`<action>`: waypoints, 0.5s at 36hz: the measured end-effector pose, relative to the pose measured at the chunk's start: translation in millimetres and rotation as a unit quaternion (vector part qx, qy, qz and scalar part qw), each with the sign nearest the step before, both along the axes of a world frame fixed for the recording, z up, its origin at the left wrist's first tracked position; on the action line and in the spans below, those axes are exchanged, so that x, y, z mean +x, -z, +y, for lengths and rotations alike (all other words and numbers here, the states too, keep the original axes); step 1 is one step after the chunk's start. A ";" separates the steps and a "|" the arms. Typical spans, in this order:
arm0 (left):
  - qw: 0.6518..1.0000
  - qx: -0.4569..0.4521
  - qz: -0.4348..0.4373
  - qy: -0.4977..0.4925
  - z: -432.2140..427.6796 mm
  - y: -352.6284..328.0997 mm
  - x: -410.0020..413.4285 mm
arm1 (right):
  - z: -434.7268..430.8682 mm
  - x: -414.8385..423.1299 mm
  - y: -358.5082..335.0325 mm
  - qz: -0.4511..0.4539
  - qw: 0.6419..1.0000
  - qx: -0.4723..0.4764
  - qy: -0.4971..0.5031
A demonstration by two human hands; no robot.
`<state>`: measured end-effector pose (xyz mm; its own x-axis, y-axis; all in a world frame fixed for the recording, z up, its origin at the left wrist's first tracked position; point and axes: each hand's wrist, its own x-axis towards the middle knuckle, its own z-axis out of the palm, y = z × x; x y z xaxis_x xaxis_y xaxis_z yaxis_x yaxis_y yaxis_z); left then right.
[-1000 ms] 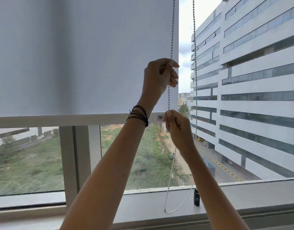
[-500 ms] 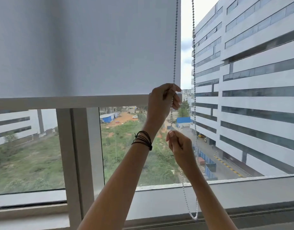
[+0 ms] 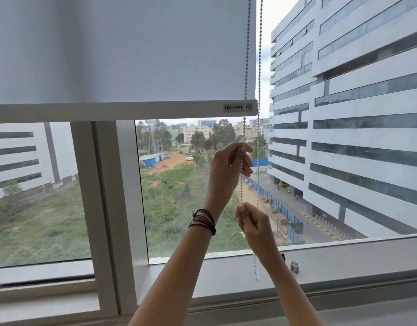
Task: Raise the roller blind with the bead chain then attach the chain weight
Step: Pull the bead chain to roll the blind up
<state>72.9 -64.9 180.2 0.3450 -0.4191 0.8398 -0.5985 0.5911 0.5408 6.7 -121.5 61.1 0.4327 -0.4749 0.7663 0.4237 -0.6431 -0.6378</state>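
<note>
A white roller blind (image 3: 123,50) covers the upper part of the window, its bottom bar (image 3: 123,111) above my hands. A white bead chain (image 3: 246,55) hangs in two strands along the blind's right edge. My left hand (image 3: 228,165) grips the near strand just below the bar, black cords round its wrist. My right hand (image 3: 252,222) pinches the same strand lower down. The far strand (image 3: 259,90) hangs free to the right of both hands. The chain's loop (image 3: 256,271) dangles above the sill. A small grey piece (image 3: 294,266), perhaps the chain weight, stands on the sill beside my right forearm.
The grey window sill (image 3: 355,260) runs across below the glass. A thick white mullion (image 3: 104,203) divides the window left of my arms. Outside are a large white building at right and green ground below.
The blind's bottom bar has risen well above my hands. Both hands have moved down along the near strand, and the view has tilted up slightly.
</note>
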 end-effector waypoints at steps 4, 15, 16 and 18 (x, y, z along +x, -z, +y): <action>1.000 0.003 0.001 0.000 -2.2 12.9 1.4 | -0.2 -1.0 10.9 0.011 1.000 0.011 -0.001; 1.000 0.015 0.012 -0.004 -7.8 46.1 4.8 | -4.9 -1.9 41.0 0.043 0.998 0.037 0.006; 1.000 0.017 0.014 -0.005 -8.4 49.1 5.2 | -5.4 -2.1 44.3 0.044 0.998 0.042 0.005; 1.000 0.018 0.019 -0.006 -9.2 54.3 5.3 | -6.3 -2.2 49.4 0.049 0.998 0.051 0.004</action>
